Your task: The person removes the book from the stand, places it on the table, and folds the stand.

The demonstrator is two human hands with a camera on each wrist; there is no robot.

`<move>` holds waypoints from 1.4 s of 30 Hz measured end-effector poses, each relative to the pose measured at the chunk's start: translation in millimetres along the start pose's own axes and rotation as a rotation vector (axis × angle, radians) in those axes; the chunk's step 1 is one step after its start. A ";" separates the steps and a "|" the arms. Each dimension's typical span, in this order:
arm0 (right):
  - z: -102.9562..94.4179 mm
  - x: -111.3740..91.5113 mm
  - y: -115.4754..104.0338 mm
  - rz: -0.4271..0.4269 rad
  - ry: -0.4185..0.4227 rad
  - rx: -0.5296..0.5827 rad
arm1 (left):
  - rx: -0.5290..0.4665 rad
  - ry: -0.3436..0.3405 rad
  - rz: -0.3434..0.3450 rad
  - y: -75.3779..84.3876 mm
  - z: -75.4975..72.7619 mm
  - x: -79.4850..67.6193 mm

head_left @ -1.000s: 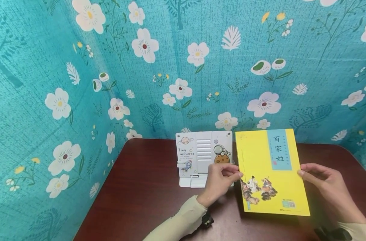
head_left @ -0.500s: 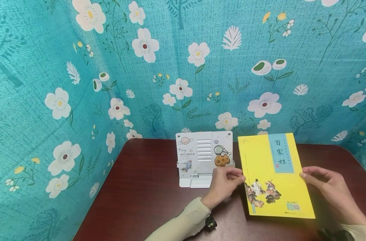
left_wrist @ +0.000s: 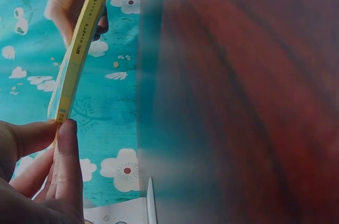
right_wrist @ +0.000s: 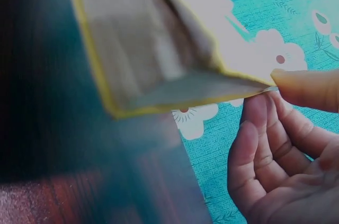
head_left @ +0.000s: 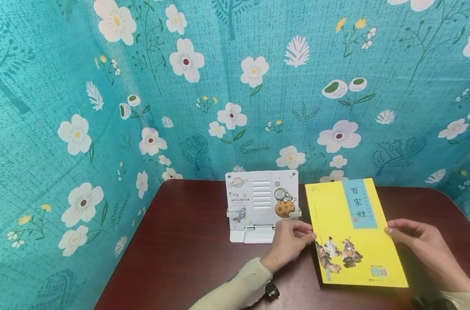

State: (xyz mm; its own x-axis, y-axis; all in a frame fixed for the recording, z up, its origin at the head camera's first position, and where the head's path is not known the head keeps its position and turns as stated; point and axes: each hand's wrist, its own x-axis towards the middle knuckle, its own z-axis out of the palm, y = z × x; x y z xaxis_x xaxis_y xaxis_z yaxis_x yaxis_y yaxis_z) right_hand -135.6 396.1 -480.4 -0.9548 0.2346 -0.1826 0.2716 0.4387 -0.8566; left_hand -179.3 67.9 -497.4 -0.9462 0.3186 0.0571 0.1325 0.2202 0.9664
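A yellow book with a blue title strip and painted figures on its cover is held upright, tilted slightly, over the right part of the table. My left hand pinches its left edge between thumb and fingers. In the left wrist view, the spine of the book rises from the fingertips of my left hand. My right hand pinches the opposite edge. From the right wrist, the covers of the book look parted, and my right hand grips one edge with the thumb above.
A white book stand printed with "Tiny universe", a planet and an astronaut stands at the back of the dark red table, just left of the book. Teal floral cloth hangs behind and along the left side.
The book has come down and a little to the right in the head view, both hands moving with it and keeping their grip. The white stand stays in place.
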 end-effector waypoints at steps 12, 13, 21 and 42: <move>-4.5 6.7 2.9 0.059 -0.069 -0.053 | 0.010 -0.038 -0.054 -4.1 3.4 2.7; -5.0 6.8 3.5 0.061 -0.075 -0.061 | 0.011 -0.040 -0.067 -4.4 3.9 2.5; -6.3 8.7 5.3 0.073 -0.103 -0.148 | 0.065 -0.068 -0.105 -5.7 5.2 4.2; -3.8 21.7 21.3 0.138 -0.208 -0.172 | 0.217 -0.211 -0.142 -10.2 7.2 7.5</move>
State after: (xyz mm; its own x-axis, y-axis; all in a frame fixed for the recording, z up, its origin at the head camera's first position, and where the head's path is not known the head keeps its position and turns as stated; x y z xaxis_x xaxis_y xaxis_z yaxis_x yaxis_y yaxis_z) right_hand -150.1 413.8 -500.8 -0.9070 0.1273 -0.4014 0.3997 0.5601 -0.7256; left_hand -185.5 74.7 -508.6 -0.8805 0.4497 -0.1497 0.0849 0.4604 0.8837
